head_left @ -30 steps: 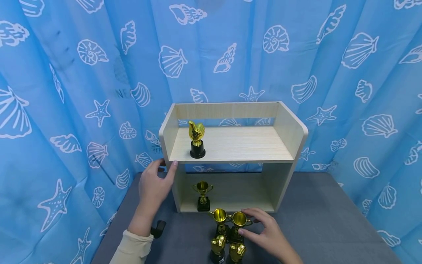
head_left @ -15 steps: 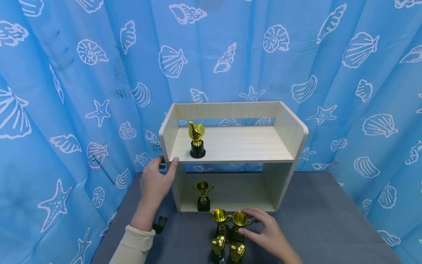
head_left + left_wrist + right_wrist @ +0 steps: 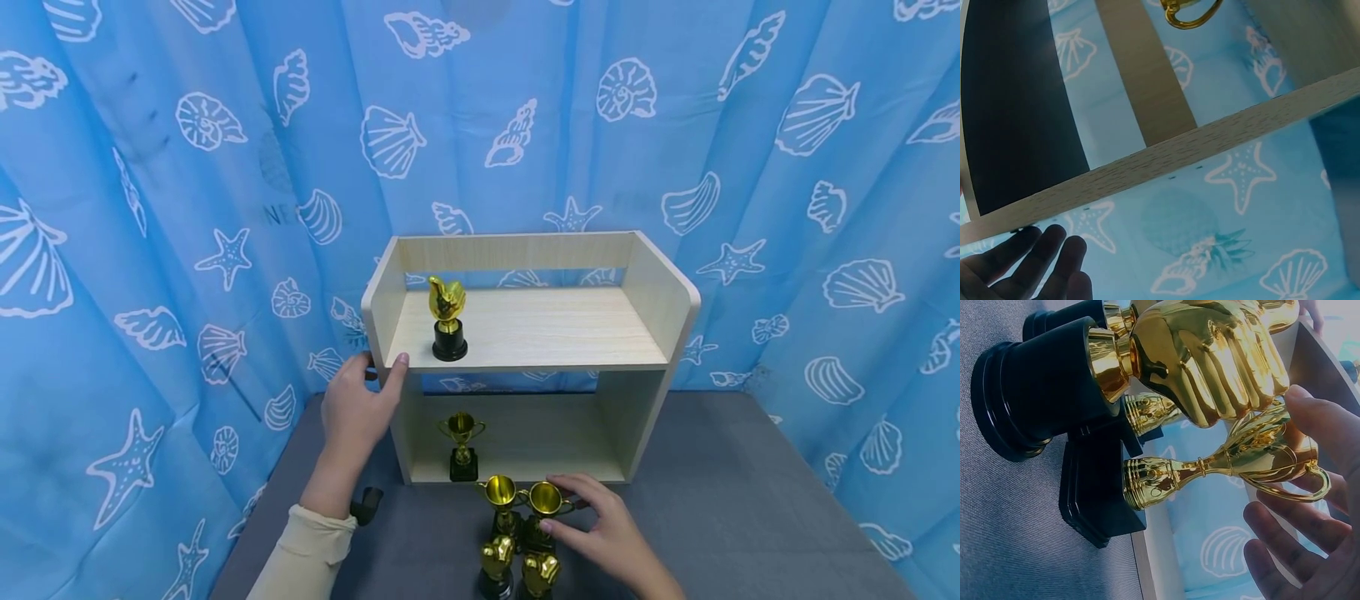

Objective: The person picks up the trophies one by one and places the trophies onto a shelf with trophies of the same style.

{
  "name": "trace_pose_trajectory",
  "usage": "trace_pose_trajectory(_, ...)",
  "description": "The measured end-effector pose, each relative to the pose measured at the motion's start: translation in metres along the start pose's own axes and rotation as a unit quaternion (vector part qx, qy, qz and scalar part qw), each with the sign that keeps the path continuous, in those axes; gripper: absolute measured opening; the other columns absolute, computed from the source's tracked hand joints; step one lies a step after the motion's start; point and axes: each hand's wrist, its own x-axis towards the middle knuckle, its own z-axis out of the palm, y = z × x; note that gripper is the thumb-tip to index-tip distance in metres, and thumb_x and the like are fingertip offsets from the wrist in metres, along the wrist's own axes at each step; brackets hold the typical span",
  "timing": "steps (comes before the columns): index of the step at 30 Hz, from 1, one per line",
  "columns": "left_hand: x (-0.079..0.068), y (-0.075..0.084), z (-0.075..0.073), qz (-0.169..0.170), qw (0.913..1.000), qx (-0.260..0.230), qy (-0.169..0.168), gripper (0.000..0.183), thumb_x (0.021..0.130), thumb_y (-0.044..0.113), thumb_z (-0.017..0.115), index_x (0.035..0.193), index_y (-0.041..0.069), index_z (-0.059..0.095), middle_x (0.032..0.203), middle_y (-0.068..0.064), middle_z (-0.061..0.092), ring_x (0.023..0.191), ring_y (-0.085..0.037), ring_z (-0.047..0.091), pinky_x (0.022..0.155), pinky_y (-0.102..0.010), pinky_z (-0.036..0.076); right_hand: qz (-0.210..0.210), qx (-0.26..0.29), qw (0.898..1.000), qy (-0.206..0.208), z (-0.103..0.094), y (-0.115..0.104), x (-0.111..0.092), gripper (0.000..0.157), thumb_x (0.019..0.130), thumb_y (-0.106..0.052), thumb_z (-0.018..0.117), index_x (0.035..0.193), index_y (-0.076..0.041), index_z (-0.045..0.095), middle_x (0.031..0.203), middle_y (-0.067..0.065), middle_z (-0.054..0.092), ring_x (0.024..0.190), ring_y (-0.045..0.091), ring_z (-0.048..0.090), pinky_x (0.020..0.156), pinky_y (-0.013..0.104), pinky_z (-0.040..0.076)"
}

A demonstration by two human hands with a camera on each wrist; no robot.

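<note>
My left hand (image 3: 358, 408) holds the left side panel of a pale wooden two-tier shelf (image 3: 525, 367), thumb at the front edge and fingers on the outer face. My right hand (image 3: 600, 525) grips a gold two-handled trophy cup (image 3: 545, 498) on a square black base, its thumb and index finger on opposite sides of the bowl. In the right wrist view the trophy cup (image 3: 1260, 456) leans sideways with the camera, its handle between the fingers. Close beside it stand another trophy cup (image 3: 501, 490) and two gold fist trophies, one left (image 3: 497, 554) and one right (image 3: 540, 573).
A gold thumbs-up trophy (image 3: 447, 321) stands at the left of the upper tier. Below it, a small trophy cup (image 3: 462, 442) stands in the lower tier. A blue curtain (image 3: 525, 125) with seashell prints hangs behind the grey table (image 3: 735, 500).
My left hand has shifted slightly up and right along the shelf's side panel. The right hand and the trophies stay in nearly the same place.
</note>
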Motion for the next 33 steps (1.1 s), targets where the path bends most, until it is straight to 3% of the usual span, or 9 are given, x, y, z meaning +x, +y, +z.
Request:
trace_pose_trajectory(5,0.003,0.001,0.002,-0.001,1.0000,0.003,0.002,0.066,0.086,0.074,0.049,0.105,0.013,0.068,0.098,-0.004,0.067,0.088,-0.023,0.065,0.069,-0.044,0.054,-0.002,-0.002,1.000,-0.001,0.002,0.002,-0.001,0.049,0.078,-0.040,0.080,0.124,-0.038,0.062,0.122,-0.014,0.064,0.101,0.004,0.062,0.076,0.026,0.053)
trace_pose_trajectory(12,0.010,0.002,0.006,0.001,0.9999,0.013,0.002,0.068,0.087,0.073,0.049,0.107,0.012,0.067,0.093,-0.004,0.066,0.080,-0.023,0.063,0.064,-0.042,0.053,0.029,0.014,0.999,-0.015,0.004,0.000,0.000,0.051,0.078,-0.038,0.081,0.125,-0.038,0.061,0.122,-0.014,0.064,0.103,0.005,0.062,0.078,0.026,0.053)
trace_pose_trajectory(20,0.015,0.001,0.008,0.020,0.9997,0.011,0.008,0.063,0.087,0.070,0.052,0.099,0.010,0.067,0.083,-0.005,0.063,0.067,-0.022,0.059,0.055,-0.037,0.046,0.011,0.026,1.000,-0.014,0.007,0.001,0.001,0.052,0.079,-0.032,0.081,0.127,-0.035,0.061,0.125,-0.006,0.066,0.106,0.007,0.063,0.078,0.030,0.055)
trace_pose_trajectory(26,0.019,0.000,0.010,0.006,0.9999,0.012,0.003,0.064,0.087,0.072,0.049,0.094,0.009,0.065,0.079,-0.005,0.063,0.064,-0.022,0.058,0.051,-0.034,0.044,0.018,0.027,0.999,-0.015,0.007,0.001,0.001,0.051,0.079,-0.033,0.081,0.126,-0.036,0.062,0.125,-0.010,0.065,0.107,0.007,0.063,0.079,0.030,0.055)
trace_pose_trajectory(33,0.028,0.001,0.014,-0.014,0.9999,0.005,-0.003,0.063,0.091,0.067,0.047,0.099,0.007,0.066,0.087,-0.009,0.069,0.070,-0.025,0.064,0.056,-0.039,0.049,0.024,0.037,0.999,-0.014,0.008,0.003,0.002,0.047,0.081,-0.038,0.079,0.125,-0.036,0.061,0.123,-0.009,0.066,0.105,0.009,0.064,0.077,0.027,0.054)
